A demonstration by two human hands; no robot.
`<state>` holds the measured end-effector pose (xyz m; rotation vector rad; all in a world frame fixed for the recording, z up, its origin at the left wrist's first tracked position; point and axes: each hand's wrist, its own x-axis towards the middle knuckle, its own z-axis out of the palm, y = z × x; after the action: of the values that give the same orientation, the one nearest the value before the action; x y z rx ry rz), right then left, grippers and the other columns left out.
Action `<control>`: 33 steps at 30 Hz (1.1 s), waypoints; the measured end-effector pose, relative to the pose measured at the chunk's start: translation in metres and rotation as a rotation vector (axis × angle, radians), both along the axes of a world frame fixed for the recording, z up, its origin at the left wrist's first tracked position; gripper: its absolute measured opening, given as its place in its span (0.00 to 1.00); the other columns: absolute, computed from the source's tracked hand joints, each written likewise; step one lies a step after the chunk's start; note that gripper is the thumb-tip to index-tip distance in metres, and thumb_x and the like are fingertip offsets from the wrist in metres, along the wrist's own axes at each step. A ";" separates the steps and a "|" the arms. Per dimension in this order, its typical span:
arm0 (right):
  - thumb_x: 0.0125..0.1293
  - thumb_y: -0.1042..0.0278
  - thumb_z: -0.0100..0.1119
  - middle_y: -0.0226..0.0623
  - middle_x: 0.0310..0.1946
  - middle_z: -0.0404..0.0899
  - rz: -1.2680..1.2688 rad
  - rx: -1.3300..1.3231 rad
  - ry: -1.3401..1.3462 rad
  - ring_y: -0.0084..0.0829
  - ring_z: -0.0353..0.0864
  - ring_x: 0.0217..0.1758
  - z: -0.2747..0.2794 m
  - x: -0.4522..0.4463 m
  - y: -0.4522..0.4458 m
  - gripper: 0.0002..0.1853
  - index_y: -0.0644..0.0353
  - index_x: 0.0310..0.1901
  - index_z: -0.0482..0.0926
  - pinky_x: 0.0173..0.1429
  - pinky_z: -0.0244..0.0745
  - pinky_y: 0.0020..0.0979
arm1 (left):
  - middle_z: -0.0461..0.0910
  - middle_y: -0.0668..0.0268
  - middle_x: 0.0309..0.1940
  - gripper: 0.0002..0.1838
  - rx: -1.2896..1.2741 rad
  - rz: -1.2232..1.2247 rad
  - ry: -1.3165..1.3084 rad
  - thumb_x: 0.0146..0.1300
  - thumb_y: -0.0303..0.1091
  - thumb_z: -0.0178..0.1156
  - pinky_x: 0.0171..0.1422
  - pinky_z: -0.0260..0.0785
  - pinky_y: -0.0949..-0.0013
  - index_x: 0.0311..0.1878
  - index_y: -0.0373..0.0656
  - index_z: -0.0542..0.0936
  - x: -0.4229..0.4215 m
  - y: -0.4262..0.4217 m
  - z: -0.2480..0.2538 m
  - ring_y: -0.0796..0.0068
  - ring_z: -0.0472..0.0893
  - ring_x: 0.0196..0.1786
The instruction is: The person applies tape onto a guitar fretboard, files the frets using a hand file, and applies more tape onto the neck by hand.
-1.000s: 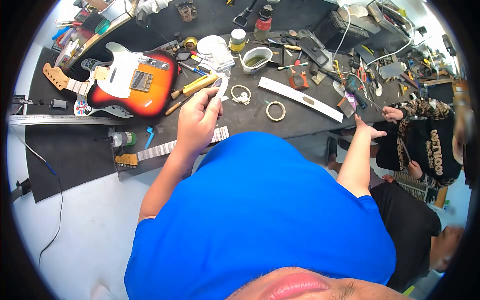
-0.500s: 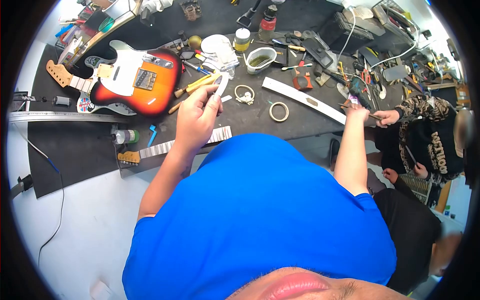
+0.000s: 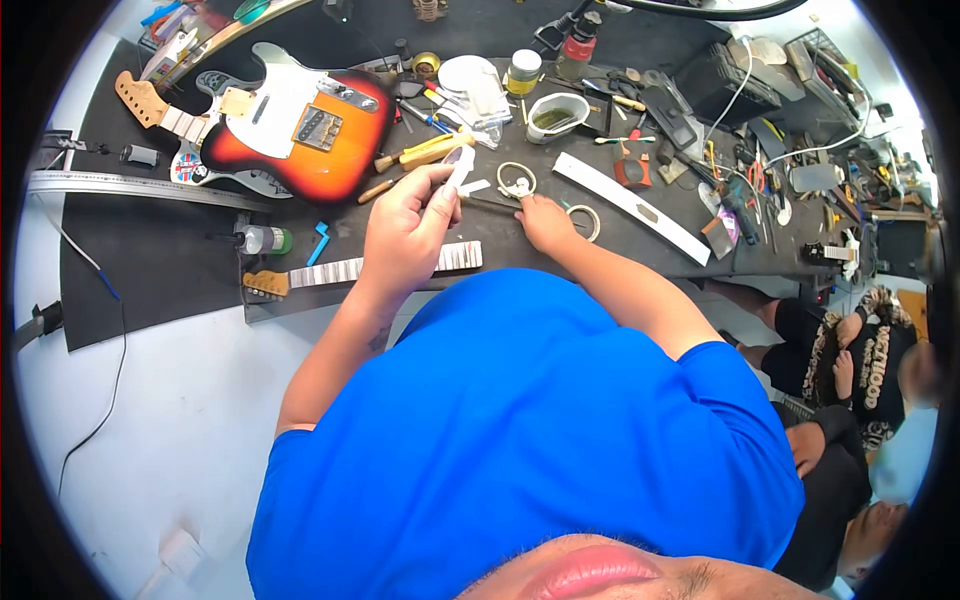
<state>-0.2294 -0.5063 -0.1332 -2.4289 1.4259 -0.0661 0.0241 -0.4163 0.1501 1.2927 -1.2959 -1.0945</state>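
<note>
My left hand is closed, pinching a small white curved piece between thumb and fingers above the bench. My right hand is closed around one end of a thin, dark, rod-like tool, whose other end points at my left hand. The kind of tool is too small to tell. Just beyond my right hand lies a pale ring with small white bits. A roll of tape is partly hidden behind that hand. Below my left hand, a guitar neck with a striped fretboard lies along the bench edge.
A sunburst electric guitar lies at the left. A long white level-like bar rests right of centre. Behind stand a tub of greenish contents and a lidded jar. Two people are at the right.
My right hand has come from the far right, near another person's hand, to the middle of the bench, bringing the thin tool. My left hand still holds the white piece. The view has shifted slightly.
</note>
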 end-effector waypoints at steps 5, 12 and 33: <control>0.73 0.60 0.73 0.45 0.51 0.88 -0.165 0.080 -0.630 0.48 0.88 0.53 0.092 0.044 -0.026 0.17 0.62 0.55 0.84 0.59 0.82 0.48 | 0.82 0.71 0.34 0.12 -0.015 0.019 -0.034 0.83 0.27 0.59 0.43 0.71 0.75 0.62 0.32 0.84 0.005 0.003 -0.006 0.85 0.78 0.37; 0.69 0.67 0.76 0.45 0.56 0.90 0.104 -0.095 -0.992 0.45 0.91 0.58 0.253 0.055 0.001 0.15 0.61 0.54 0.88 0.64 0.84 0.41 | 0.83 0.70 0.33 0.13 -0.004 -0.012 -0.116 0.84 0.28 0.59 0.44 0.74 0.73 0.63 0.33 0.85 -0.007 -0.007 -0.007 0.84 0.80 0.37; 0.67 0.71 0.68 0.40 0.54 0.88 0.053 -0.184 -0.914 0.44 0.88 0.59 0.305 0.051 -0.007 0.06 0.64 0.39 0.81 0.61 0.82 0.43 | 0.85 0.65 0.28 0.12 -0.229 0.053 -0.401 0.78 0.31 0.67 0.38 0.72 0.70 0.55 0.33 0.89 0.002 -0.039 0.007 0.81 0.78 0.31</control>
<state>-0.1786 -0.5135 0.1719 -2.0724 0.9373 -1.1635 0.0258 -0.4555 0.1575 1.4048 -1.6182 -0.6439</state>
